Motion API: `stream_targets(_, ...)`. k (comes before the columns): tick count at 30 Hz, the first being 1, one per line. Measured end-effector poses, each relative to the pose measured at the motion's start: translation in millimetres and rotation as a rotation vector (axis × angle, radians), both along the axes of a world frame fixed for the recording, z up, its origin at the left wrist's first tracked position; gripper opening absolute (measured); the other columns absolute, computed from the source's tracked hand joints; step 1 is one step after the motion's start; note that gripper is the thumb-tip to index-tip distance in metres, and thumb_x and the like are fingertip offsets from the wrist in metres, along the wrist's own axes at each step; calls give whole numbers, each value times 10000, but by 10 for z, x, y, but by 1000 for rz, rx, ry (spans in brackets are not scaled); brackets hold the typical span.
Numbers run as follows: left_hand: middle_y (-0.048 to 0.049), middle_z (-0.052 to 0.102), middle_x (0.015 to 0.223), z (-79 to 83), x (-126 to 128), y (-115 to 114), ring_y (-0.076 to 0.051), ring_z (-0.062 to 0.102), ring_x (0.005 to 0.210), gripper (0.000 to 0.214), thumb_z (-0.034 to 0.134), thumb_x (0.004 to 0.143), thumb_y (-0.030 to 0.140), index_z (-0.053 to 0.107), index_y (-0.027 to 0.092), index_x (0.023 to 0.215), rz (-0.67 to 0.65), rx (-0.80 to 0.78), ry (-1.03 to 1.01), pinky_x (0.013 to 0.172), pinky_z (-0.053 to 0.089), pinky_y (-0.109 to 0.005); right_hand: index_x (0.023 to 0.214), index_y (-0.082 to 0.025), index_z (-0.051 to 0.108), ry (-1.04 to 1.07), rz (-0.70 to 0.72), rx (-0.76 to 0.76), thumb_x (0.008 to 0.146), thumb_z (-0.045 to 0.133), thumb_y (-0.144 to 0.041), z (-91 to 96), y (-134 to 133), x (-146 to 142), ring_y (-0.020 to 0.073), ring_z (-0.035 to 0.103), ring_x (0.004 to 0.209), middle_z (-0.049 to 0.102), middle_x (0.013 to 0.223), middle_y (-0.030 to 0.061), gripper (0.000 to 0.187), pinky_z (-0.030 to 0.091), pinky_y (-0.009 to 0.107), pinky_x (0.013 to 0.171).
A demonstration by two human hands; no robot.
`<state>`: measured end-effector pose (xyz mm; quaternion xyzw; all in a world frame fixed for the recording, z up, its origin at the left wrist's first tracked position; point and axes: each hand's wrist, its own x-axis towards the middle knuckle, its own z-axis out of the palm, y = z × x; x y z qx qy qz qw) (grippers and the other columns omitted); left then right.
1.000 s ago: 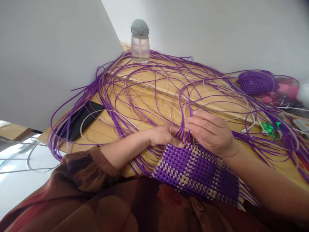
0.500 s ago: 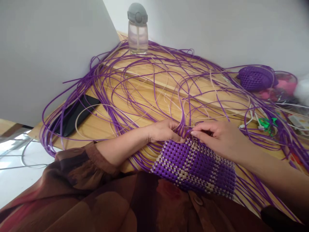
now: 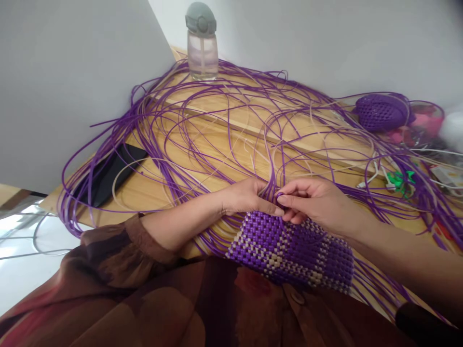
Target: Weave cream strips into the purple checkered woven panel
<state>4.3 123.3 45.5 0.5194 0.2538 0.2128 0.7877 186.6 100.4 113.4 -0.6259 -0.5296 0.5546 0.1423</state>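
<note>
Weaving, top edge of purple-and-cream checkered woven plastic panel [image 3: 289, 246]: right hand [image 3: 314, 205] pinches thin purple plastic strand [image 3: 272, 166]; left hand [image 3: 246, 197] clamps panel edge beside grip. Panel lies just below grip. Next move likely needs strand tucked under, tension even.

Left hand [image 3: 249, 197] and right hand [image 3: 311, 206] fingertip to fingertip, each in a tight pinch.

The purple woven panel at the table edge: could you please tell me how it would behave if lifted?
The woven panel probably bends rather than stays flat, since it sags off the table towards the lap. It likely drags the loose strands along, as they run from its top edge.
</note>
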Motion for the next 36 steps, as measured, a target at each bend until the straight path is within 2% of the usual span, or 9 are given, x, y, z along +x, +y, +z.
stream_targets(4, -9, 692, 782, -24, 30, -42, -105, 607, 721, 259, 830, 635, 254, 718, 121, 828, 39, 3, -22, 728, 461, -231, 872, -156, 689, 77, -14, 29, 769, 737, -274, -42, -32, -43, 115, 671, 553, 707, 643, 20, 164, 552, 179, 489)
stream_targets(10, 22, 647, 689, 42, 74, -108, -85, 550, 645, 143, 771, 615, 149, 686, 116, 724, 98, -73, 23, 656, 412, -220, 866, -187, 716, -51, 152, 304, 849, 660, -280, -47, -119, -45, 104, 654, 504, 680, 594, -6, 110, 543, 180, 486)
stream_targets(15, 29, 624, 674, 33, 80, -109, -80, 525, 621, 149, 759, 637, 200, 663, 123, 720, 135, -18, 44, 628, 381, -222, 868, -179, 682, -5, 45, 169, 850, 665, -316, -62, -125, -51, 118, 651, 488, 675, 568, 2, 139, 544, 190, 460)
stream_targets(18, 35, 598, 658, 13, 83, -120, -75, 500, 601, 156, 755, 642, 214, 651, 125, 716, 150, 11, 81, 596, 357, -216, 880, -176, 686, -6, 62, 176, 851, 661, -341, -96, -119, -50, 124, 654, 494, 679, 586, 4, 168, 525, 196, 448)
stream_targets(21, 62, 531, 608, 13, 93, -138, -55, 432, 549, 132, 739, 642, 180, 638, 124, 708, 188, 14, 126, 564, 321, -211, 915, -196, 721, -83, 171, 324, 861, 641, -320, -95, -110, -18, 125, 668, 521, 701, 639, -1, 157, 506, 202, 468)
stream_targets(23, 53, 564, 641, 17, 100, -144, -63, 469, 575, 142, 738, 643, 166, 656, 119, 750, 191, -11, 103, 593, 350, -213, 896, -210, 736, -146, 260, 463, 852, 622, -253, -70, -90, 18, 116, 670, 549, 714, 679, -10, 129, 501, 204, 505)
stream_targets(25, 29, 624, 717, 18, 104, -147, -81, 528, 632, 201, 754, 639, 168, 680, 117, 820, 181, -46, 79, 641, 390, -223, 866, -207, 729, -171, 309, 513, 830, 607, -195, -46, -57, 61, 111, 661, 555, 710, 678, -16, 128, 494, 207, 524)
stream_targets(31, 14, 630, 714, 19, 101, -176, -86, 539, 642, 245, 824, 618, 220, 658, 113, 762, 215, -73, 79, 670, 407, -240, 863, -172, 702, -56, 277, 342, 825, 611, -262, -102, 97, 204, 89, 583, 507, 683, 669, -2, 134, 453, 199, 471)
stream_targets(36, 26, 611, 694, 22, 105, -200, -75, 507, 618, 246, 835, 615, 227, 671, 116, 761, 255, -87, 98, 663, 393, -239, 989, -173, 723, 16, 379, 193, 850, 568, -252, -104, 274, 267, 97, 603, 490, 683, 630, 2, 223, 490, 199, 465)
